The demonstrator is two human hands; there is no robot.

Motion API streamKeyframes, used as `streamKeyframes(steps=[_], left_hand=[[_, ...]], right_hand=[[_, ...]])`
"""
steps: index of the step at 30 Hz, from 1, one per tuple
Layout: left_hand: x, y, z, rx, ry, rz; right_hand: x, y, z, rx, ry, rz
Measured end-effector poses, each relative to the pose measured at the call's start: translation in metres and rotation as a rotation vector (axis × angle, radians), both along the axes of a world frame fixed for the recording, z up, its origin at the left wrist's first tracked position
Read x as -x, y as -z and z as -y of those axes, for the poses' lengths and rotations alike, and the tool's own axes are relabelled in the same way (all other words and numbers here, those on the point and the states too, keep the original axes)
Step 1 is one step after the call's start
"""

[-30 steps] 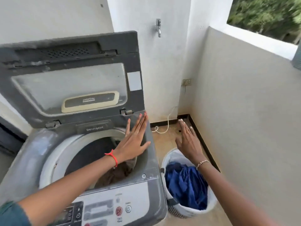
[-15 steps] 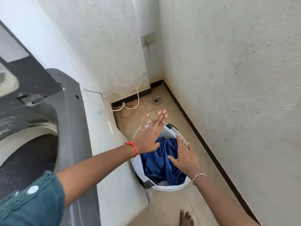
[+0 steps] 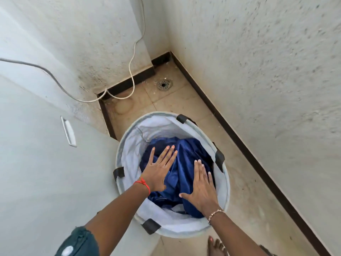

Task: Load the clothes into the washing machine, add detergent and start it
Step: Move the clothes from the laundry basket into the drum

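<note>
A round white laundry basket (image 3: 129, 145) with black clips stands on the floor beside the washing machine's white side panel (image 3: 46, 172). Dark blue clothes (image 3: 184, 157) fill the basket. My left hand (image 3: 159, 169) is over the left part of the blue cloth, fingers straight and spread. My right hand (image 3: 201, 187) lies flat over the right part, fingers straight. Neither hand holds anything. The machine's tub and lid are out of view.
White walls close in at the back and right, with a dark skirting. A floor drain (image 3: 164, 84) sits in the far corner. A white cable (image 3: 132, 71) hangs down the back wall. My bare foot (image 3: 215, 246) is just below the basket.
The view has swung from the machine down onto the basket. Both hands have dropped into the basket, onto the blue clothes, with fingers still straight.
</note>
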State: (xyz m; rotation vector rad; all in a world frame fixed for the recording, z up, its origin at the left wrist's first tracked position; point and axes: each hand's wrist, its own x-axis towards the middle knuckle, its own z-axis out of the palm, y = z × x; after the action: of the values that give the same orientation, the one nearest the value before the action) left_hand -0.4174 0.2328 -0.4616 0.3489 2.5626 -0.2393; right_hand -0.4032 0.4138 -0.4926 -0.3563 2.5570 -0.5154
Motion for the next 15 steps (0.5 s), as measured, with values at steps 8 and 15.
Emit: streamKeyframes(steps=[8, 15], left_hand=[[0.001, 0.095, 0.017, 0.084, 0.227, -0.083], [0.003, 0.142, 0.020, 0.054, 0.311, -0.252]], right_hand=[[0.001, 0.083, 0.018, -0.142, -0.031, -0.015], [0.005, 0.115, 0.027, -0.055, 0.021, 0.015]])
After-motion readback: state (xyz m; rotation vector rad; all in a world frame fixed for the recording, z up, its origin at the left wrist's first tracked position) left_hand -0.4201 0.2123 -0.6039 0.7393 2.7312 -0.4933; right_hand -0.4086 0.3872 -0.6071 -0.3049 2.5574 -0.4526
